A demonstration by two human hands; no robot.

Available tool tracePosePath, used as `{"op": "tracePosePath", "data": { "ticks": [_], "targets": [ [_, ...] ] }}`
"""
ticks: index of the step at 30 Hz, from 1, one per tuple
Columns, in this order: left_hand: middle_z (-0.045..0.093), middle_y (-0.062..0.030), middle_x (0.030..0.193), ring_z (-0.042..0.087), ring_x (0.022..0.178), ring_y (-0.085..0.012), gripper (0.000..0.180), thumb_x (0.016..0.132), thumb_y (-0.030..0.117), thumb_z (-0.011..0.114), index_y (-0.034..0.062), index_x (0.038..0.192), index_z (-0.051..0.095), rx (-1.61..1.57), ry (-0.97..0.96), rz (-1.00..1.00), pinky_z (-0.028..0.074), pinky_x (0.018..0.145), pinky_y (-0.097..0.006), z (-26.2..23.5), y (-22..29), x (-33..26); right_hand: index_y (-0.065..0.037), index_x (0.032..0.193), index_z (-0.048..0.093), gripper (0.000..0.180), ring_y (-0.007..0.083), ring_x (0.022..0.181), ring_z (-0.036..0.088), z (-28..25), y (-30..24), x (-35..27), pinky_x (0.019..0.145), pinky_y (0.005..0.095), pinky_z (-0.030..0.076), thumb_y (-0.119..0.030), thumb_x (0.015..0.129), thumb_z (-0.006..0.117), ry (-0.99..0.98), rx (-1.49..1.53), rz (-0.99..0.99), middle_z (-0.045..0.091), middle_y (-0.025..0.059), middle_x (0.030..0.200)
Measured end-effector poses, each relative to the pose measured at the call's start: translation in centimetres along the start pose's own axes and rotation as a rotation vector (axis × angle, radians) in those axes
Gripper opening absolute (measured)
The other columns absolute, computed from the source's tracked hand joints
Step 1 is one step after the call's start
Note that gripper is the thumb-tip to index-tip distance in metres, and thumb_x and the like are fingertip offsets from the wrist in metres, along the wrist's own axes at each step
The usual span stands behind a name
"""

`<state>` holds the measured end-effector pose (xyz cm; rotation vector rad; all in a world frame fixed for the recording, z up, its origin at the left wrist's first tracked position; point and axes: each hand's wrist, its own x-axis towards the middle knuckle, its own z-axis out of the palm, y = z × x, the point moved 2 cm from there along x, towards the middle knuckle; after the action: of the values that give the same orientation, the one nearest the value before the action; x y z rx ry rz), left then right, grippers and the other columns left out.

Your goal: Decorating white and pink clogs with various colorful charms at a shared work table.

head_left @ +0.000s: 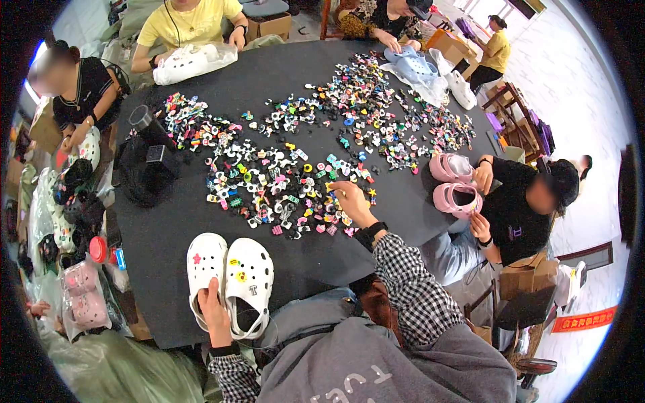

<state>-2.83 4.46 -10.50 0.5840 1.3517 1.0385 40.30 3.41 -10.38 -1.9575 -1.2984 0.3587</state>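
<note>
Black tabletop [168, 235] fills most of the view, people seated around it. A wide scatter of small coloured shoe charms [289, 181] runs from the middle to the far right. Dark bag [144, 171] sits left of centre on the tabletop.

Pair of white clogs [232, 279] at the near edge, side by side, toes pointing far, a few charms already on them: red star on the left shoe, yellow pieces on the right one.

Left hand [215, 316] rests at the heel end of the white clogs, fingers extended between the two shoes, pressing on them rather than closed around anything. Right hand [349, 198] is stretched out to the near right part of the charm scatter, fingers pinched together on a small yellow charm [332, 185]; grip detail too small to tell fully. Black wristband on each wrist, checked sleeves.

Pink clogs [453, 185] at the right edge, handled by another person's hands. Pale blue clogs [413, 67] far right, white clogs in plastic [191, 62] far left, each before another person. More bagged clogs [80, 295] piled off the left side.
</note>
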Motion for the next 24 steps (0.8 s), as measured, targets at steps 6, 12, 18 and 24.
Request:
{"op": "tracePosePath", "data": {
  "ticks": [6,12,18,24],
  "targets": [
    [0.050,-0.0026,0.080,0.048,0.072,-0.0112,0.026,0.084,0.025,0.066,0.0046,0.084,0.050,-0.011,-0.004,0.016,0.041,0.063,-0.025,0.7,0.6,-0.6,-0.002,0.084,0.066,0.017,0.0332,0.089,0.059,1.0,1.3,1.1,0.082,0.0420,0.045,-0.003,0.077,0.051,-0.037,-0.156,-0.172,0.064,0.0150,0.087],
    [0.052,-0.0040,0.084,0.049,0.076,-0.0123,0.028,0.084,0.026,0.066,0.0034,0.085,0.050,-0.026,-0.016,0.017,0.043,0.066,-0.026,0.7,0.5,-0.5,-0.003,0.089,0.065,0.020,0.0332,0.086,0.060,0.0,1.4,1.3,0.081,0.0422,0.046,0.001,0.077,0.049,0.012,-0.170,-0.170,0.065,0.0158,0.089],
    [0.052,-0.0056,0.087,0.049,0.080,-0.0130,0.030,0.085,0.028,0.066,0.0023,0.088,0.051,0.002,-0.035,0.003,0.043,0.069,-0.026,0.3,0.3,-0.3,-0.003,0.089,0.063,0.018,0.0319,0.085,0.060,-0.5,2.0,1.7,0.078,0.0411,0.047,0.000,0.076,0.051,0.056,-0.196,-0.168,0.065,0.0139,0.084],
    [0.058,-0.0040,0.091,0.053,0.083,-0.0115,0.017,0.086,0.014,0.064,0.0013,0.089,0.054,-0.044,-0.055,-0.014,0.043,0.075,-0.026,0.2,0.4,-0.1,-0.009,0.085,0.063,0.013,0.0290,0.090,0.055,0.3,1.8,2.5,0.081,0.0425,0.042,-0.017,0.074,0.065,0.010,-0.367,-0.120,0.061,0.0083,0.083]
  ]
}}
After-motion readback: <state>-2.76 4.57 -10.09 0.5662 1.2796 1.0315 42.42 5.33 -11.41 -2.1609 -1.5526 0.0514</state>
